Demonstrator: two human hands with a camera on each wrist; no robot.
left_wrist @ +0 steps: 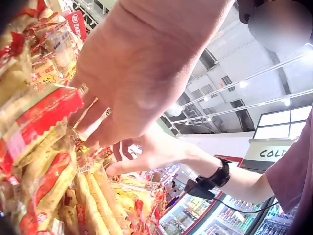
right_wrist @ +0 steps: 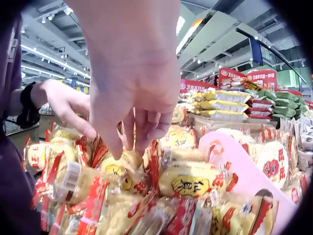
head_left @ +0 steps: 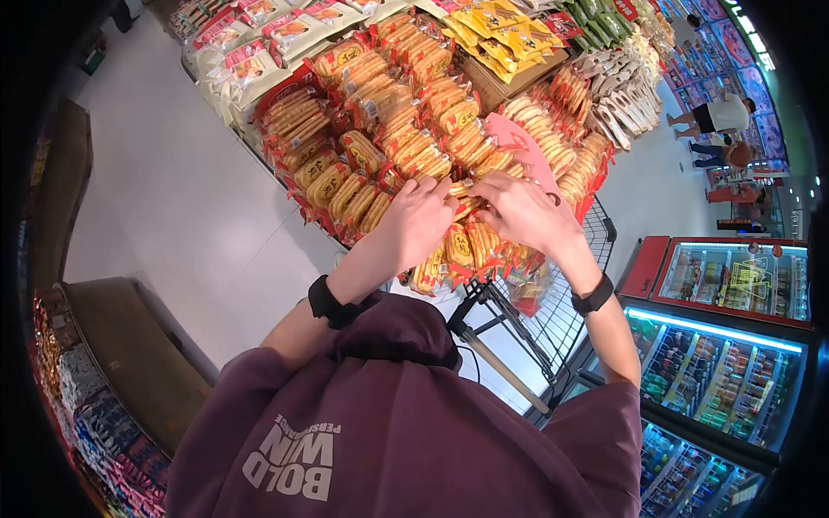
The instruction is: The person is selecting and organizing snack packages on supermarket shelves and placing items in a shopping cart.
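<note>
Rows of clear, red-edged packs of round crackers [head_left: 326, 183] [right_wrist: 190, 183] fill the display in front of the person. Over its near part, the left hand [head_left: 419, 223] [left_wrist: 132, 73] [right_wrist: 66, 103] has its fingers bent down around a cracker pack [head_left: 466, 205]. Facing it from the other side, the right hand [head_left: 527, 211] [left_wrist: 159, 149] [right_wrist: 137, 83] pinches at the same spot, with thumb and fingertips on a pack [right_wrist: 122, 171] in the right wrist view. The left fingertips are partly hidden among wrappers in the left wrist view.
A pink sheet [head_left: 534, 160] [right_wrist: 244, 161] stands among the packs, right of the right hand. Yellow bags [head_left: 501, 39] lie farther back. A wire cart [head_left: 574, 298] is at the near right, with drink fridges [head_left: 712, 371] beyond. Several people stand at the far right.
</note>
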